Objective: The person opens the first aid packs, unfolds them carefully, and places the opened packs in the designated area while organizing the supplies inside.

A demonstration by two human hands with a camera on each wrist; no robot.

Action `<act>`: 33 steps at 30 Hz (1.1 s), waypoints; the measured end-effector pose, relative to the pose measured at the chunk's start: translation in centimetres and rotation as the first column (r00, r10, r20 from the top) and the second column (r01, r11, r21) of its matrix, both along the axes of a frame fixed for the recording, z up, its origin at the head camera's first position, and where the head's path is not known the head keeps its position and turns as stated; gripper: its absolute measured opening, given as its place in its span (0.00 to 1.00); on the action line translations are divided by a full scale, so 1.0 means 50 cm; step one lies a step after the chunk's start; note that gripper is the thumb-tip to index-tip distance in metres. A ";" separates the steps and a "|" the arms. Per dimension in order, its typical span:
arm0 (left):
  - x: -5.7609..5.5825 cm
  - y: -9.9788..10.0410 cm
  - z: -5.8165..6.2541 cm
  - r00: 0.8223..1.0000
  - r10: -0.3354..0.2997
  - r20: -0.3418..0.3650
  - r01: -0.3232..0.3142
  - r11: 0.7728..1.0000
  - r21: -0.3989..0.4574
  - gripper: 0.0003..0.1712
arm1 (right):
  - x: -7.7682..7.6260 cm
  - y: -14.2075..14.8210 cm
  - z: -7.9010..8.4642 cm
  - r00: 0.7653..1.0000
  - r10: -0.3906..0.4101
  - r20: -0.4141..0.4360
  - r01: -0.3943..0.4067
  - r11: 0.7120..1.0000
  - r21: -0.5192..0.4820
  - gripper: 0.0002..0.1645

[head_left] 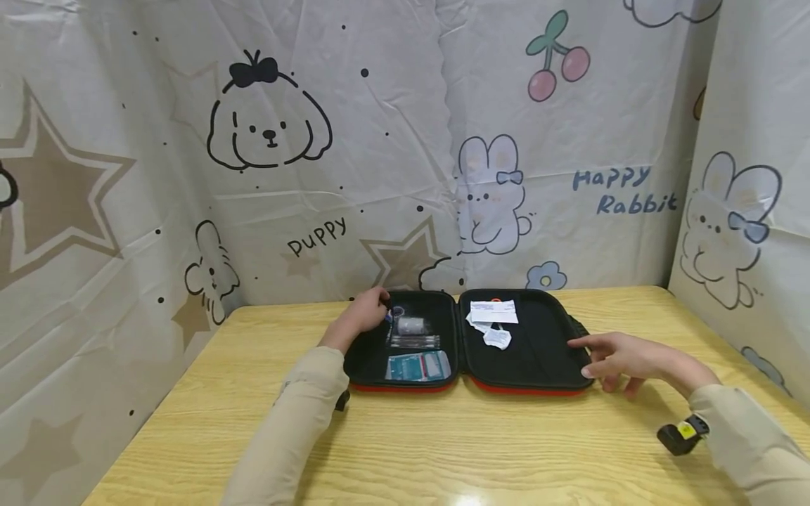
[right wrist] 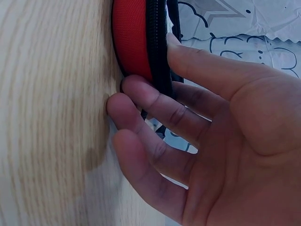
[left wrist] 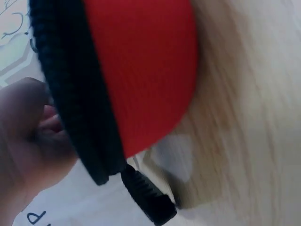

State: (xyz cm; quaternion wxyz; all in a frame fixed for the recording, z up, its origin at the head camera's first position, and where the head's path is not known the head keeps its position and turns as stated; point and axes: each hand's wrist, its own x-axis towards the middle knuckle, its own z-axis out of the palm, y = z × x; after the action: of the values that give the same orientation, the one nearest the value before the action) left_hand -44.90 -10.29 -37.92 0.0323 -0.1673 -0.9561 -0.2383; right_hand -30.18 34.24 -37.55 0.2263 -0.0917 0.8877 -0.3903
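A zippered case with a red shell and black lining (head_left: 538, 351) lies opened flat, its two halves side by side. My left hand (head_left: 362, 316) reaches over the left half's outer rim, fingers bent down inside near a small blue item (head_left: 389, 317). In the left wrist view, the case wall hides the fingertips, so I cannot tell whether they hold anything. My right hand (head_left: 623, 358) is at the right half's outer edge, thumb and index finger at the rim, the other fingers loosely bent beside the red shell (right wrist: 131, 37).
The left half holds a clear-wrapped white roll (head_left: 413, 325), thin clear packets (head_left: 414, 341) and a teal packet (head_left: 418, 366). White paper packets (head_left: 493, 311) lie in the right half. A zipper pull (left wrist: 148, 197) hangs off the case. The wooden table (head_left: 405, 450) meets a printed cloth backdrop (head_left: 392, 140).
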 end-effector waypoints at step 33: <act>0.001 0.042 -0.013 0.981 0.022 0.192 -0.113 0.870 0.479 0.27 | -0.001 0.006 0.003 1.000 0.008 -0.011 -0.008 1.000 -0.008 0.44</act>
State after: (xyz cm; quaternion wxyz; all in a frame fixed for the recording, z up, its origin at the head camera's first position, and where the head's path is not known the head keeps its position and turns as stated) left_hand -44.83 -8.18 -38.56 -0.0051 -0.0977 -0.8693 -0.4845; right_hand -30.22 34.52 -37.41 0.2225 -0.0983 0.8871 -0.3923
